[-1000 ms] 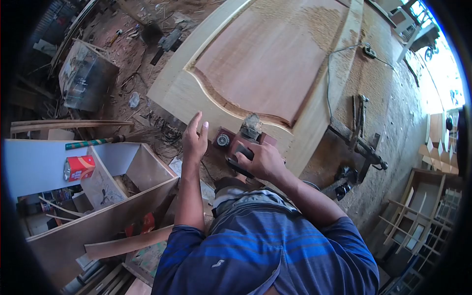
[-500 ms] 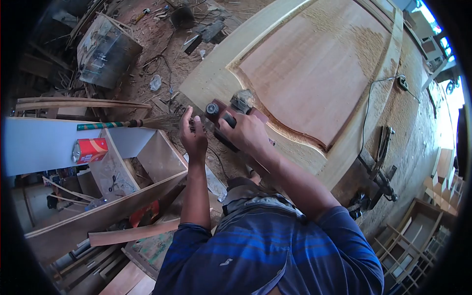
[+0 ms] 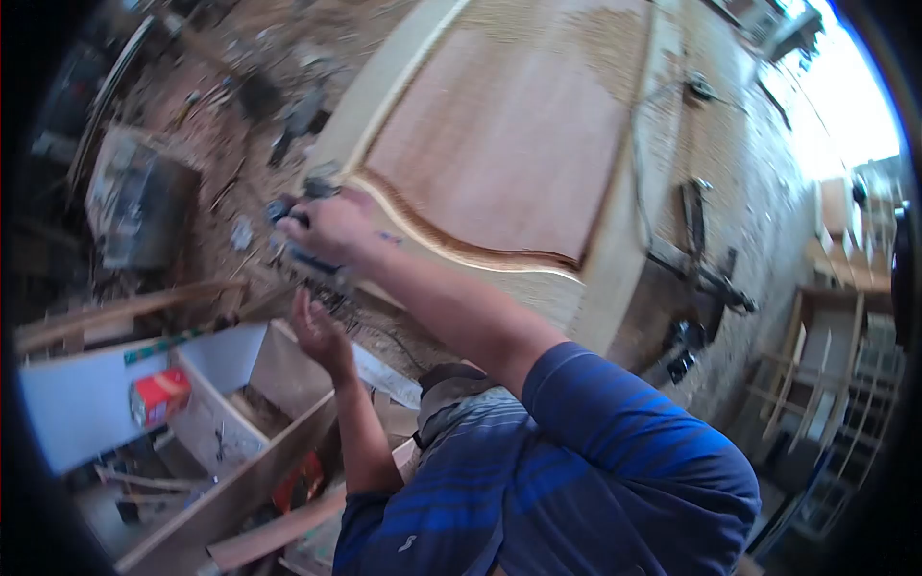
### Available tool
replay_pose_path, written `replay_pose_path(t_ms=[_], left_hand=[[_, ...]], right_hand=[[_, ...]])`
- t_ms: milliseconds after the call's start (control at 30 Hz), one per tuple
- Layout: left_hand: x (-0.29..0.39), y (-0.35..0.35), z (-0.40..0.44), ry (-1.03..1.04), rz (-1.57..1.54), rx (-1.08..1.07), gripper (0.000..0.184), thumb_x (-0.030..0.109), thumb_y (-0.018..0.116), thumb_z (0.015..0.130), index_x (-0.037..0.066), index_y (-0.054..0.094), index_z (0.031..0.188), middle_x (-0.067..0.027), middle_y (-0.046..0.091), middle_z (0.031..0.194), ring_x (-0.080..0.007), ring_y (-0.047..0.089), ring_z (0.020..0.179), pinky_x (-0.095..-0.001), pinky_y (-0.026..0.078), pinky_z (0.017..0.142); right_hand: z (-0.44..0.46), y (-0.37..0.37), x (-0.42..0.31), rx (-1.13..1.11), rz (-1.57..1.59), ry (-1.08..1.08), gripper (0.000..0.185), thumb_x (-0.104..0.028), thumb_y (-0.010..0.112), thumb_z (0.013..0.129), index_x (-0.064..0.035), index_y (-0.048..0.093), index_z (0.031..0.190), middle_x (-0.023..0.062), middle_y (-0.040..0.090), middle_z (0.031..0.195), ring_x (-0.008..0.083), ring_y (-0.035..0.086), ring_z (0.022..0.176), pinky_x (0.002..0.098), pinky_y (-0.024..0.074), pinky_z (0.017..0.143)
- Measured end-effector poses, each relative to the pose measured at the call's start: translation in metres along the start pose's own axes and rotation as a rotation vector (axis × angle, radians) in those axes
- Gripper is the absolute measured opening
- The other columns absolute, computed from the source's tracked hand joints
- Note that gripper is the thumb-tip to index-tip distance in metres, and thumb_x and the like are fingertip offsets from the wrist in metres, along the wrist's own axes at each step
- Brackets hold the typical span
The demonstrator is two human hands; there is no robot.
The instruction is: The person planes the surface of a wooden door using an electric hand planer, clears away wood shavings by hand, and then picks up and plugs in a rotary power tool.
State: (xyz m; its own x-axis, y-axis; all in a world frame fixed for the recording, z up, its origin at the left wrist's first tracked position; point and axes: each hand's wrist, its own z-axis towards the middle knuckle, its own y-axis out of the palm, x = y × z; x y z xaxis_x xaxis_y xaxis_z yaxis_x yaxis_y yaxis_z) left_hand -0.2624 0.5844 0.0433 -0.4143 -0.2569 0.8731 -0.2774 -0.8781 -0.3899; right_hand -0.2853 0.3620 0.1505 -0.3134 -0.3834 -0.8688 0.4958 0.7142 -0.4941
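Note:
My right hand (image 3: pixel 338 227) is wrapped round the handle of an electric hand planer (image 3: pixel 321 186), at the near left corner of a pale wooden door (image 3: pixel 514 125). The hand covers much of the planer, and motion blurs its outline. Below it, off the door's edge, my left hand (image 3: pixel 323 334) is held up with its fingers stretched out and nothing in it. A curved moulding (image 3: pixel 461 248) borders the door's reddish inner panel, and wood shavings (image 3: pixel 600 43) lie across its far part.
An open wooden cabinet carcass (image 3: pixel 230 384) lies at the lower left, with a red tin (image 3: pixel 160 396) in it. Black clamps (image 3: pixel 706 269) and a cable (image 3: pixel 636 163) are along the right side. A worn box (image 3: pixel 144 206) stands on the littered floor.
My right hand has pushed the planer leftward to the door's corner. My left hand stays open, now lower and further left in view. The whole view has shifted with my head.

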Motion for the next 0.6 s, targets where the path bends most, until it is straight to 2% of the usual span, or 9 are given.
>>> replay_pose_path(t_ms=[167,200,267,367,433,467,500,567,600], left_hand=[[0.02,0.013,-0.017,-0.024,-0.084,-0.053,0.044,0.02,0.058,0.114,-0.01,0.061,0.146,-0.0252,0.064,0.151,-0.034,0.062,0.142,-0.0457,0.046,0.122],[0.018,0.018,-0.022,-0.056,-0.079,-0.09,0.043,0.019,0.058,0.113,-0.009,0.061,0.146,-0.0248,0.064,0.151,-0.0341,0.062,0.142,-0.0455,0.046,0.122],[0.037,0.026,-0.035,-0.028,0.16,-0.196,0.041,0.013,0.058,0.11,-0.004,0.063,0.146,-0.0233,0.065,0.15,-0.037,0.062,0.141,-0.0466,0.046,0.122],[0.027,0.053,-0.058,0.178,0.136,-0.388,0.04,0.011,0.057,0.108,-0.001,0.065,0.145,-0.0232,0.066,0.149,-0.0397,0.063,0.14,-0.0481,0.048,0.121],[0.043,0.078,-0.08,0.305,0.2,-0.502,0.039,0.01,0.06,0.105,-0.001,0.066,0.142,-0.0247,0.066,0.148,-0.0406,0.062,0.141,-0.05,0.049,0.12],[0.059,0.088,-0.094,0.391,0.242,-0.554,0.042,0.011,0.064,0.104,-0.003,0.064,0.143,-0.026,0.065,0.149,-0.042,0.06,0.142,-0.0498,0.048,0.121],[0.064,0.099,-0.108,0.506,0.236,-0.628,0.048,0.012,0.068,0.102,-0.006,0.061,0.145,-0.0288,0.06,0.153,-0.0445,0.055,0.146,-0.0517,0.044,0.124],[0.081,0.114,-0.143,0.561,0.29,-0.738,0.072,0.025,0.077,0.096,-0.01,0.052,0.154,-0.0331,0.048,0.163,-0.0501,0.039,0.157,-0.0567,0.031,0.132],[0.088,0.122,-0.162,0.503,0.35,-0.8,0.094,0.041,0.077,0.096,-0.009,0.038,0.165,-0.0343,0.033,0.173,-0.0496,0.024,0.165,-0.0586,0.016,0.137]], right_hand=[[-0.097,-0.046,0.023,0.245,0.233,-0.169,0.056,-0.056,0.069,0.1,-0.0037,0.079,0.116,0.0237,0.076,0.084,0.0417,0.076,0.08,0.0499,0.0605,0.077],[-0.122,-0.067,0.027,0.192,0.199,-0.174,0.057,-0.055,0.07,0.101,-0.001,0.079,0.117,0.0218,0.075,0.081,0.0389,0.075,0.075,0.0484,0.06,0.072],[-0.181,-0.104,0.03,0.187,0.103,-0.083,0.056,-0.056,0.07,0.101,-0.002,0.08,0.114,0.0204,0.075,0.08,0.0371,0.075,0.072,0.0483,0.0596,0.07],[-0.278,-0.164,0.032,0.172,0.011,0.002,0.055,-0.057,0.072,0.101,-0.0035,0.081,0.11,0.0194,0.075,0.079,0.0352,0.075,0.07,0.0476,0.0593,0.069],[-0.342,-0.206,0.034,0.131,-0.171,0.18,0.056,-0.057,0.077,0.099,-0.0034,0.082,0.11,0.017,0.072,0.075,0.0287,0.072,0.066,0.0438,0.0578,0.066],[-0.372,-0.226,0.029,0.134,-0.201,0.308,0.056,-0.059,0.076,0.097,-0.0037,0.082,0.106,0.0183,0.072,0.075,0.0333,0.074,0.068,0.047,0.0582,0.068],[-0.399,-0.244,0.026,0.128,-0.23,0.426,0.057,-0.06,0.076,0.096,-0.004,0.081,0.102,0.0196,0.073,0.075,0.0378,0.075,0.071,0.0502,0.0585,0.069],[-0.452,-0.265,0.029,0.265,-0.144,0.5,0.05,-0.051,0.08,0.096,-0.0011,0.083,0.102,0.017,0.072,0.073,0.0275,0.072,0.066,0.0446,0.0548,0.065],[-0.478,-0.271,0.038,0.332,-0.155,0.468,0.052,-0.051,0.08,0.096,0.0002,0.082,0.103,0.0144,0.071,0.072,0.0233,0.07,0.066,0.0422,0.0545,0.065]])
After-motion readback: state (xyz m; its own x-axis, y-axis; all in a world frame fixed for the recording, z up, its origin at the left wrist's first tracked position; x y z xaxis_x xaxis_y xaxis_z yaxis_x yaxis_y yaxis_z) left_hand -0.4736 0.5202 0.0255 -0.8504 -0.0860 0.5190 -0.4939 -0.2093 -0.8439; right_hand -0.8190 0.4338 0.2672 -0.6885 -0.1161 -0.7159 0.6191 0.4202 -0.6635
